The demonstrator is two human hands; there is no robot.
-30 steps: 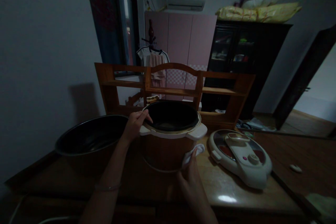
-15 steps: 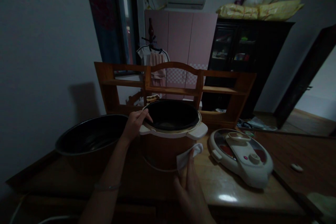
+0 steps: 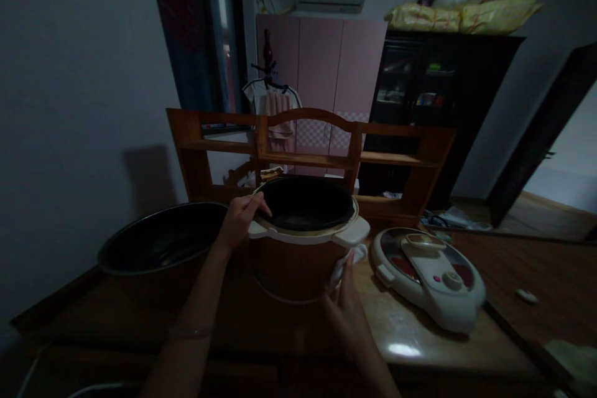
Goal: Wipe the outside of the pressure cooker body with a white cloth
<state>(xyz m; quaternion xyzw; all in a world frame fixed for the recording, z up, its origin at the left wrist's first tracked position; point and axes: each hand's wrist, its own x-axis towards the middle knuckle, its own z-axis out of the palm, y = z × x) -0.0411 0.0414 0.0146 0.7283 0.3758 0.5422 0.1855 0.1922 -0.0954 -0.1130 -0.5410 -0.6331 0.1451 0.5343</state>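
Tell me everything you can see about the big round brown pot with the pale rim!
The big round brown pot with the pale rim stands upright, open at the top, on a shiny wooden table. Its rim looks like plastic, with pale handles jutting out. The inside is black and too dark to show any contents. The left hand holds the rim's left side. The right hand holds a crumpled white cloth at the pot's right side, probably touching it.

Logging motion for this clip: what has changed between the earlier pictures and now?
Since half a second ago, the right hand and the white cloth it holds have shifted rightward and slightly up along the cooker; the cloth looks more bunched. Nothing was taken hold of or let go. The left hand stays on the cooker's rim; lid and black basin stay put.
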